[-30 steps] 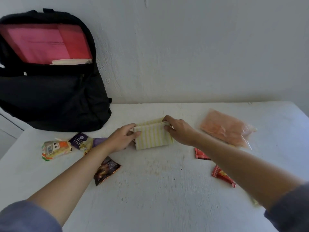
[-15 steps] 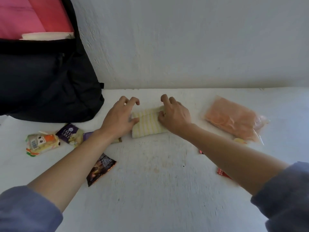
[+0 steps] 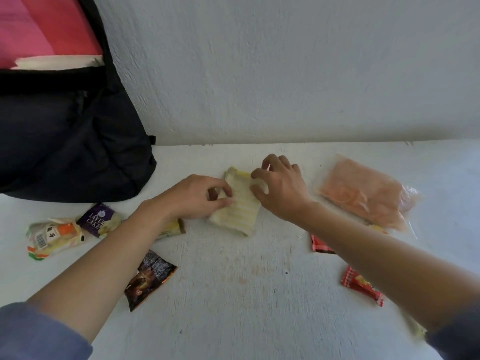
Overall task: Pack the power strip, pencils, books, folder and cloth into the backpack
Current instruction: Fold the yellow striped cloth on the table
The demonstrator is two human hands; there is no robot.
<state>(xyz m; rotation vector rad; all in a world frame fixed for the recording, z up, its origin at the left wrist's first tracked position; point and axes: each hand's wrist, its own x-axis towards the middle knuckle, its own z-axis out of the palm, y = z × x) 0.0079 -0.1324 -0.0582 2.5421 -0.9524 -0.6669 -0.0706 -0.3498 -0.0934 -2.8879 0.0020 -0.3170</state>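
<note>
A folded yellow-and-white striped cloth lies on the white table, turned at a slant. My left hand pinches its left edge between thumb and fingers. My right hand grips its upper right corner. The black backpack stands open at the back left against the wall. A pink-red folder and a pale book edge show inside its mouth.
Snack packets lie left of the cloth: a white-orange one, a purple layer-cake one, a dark one. Red packets and a clear bag of orange contents sit on the right. A white wall rises behind.
The cloth has been turned from lying sideways to a slant, and both hands have shifted their hold on it. The camera has moved closer and lower, cutting off the backpack's top.
</note>
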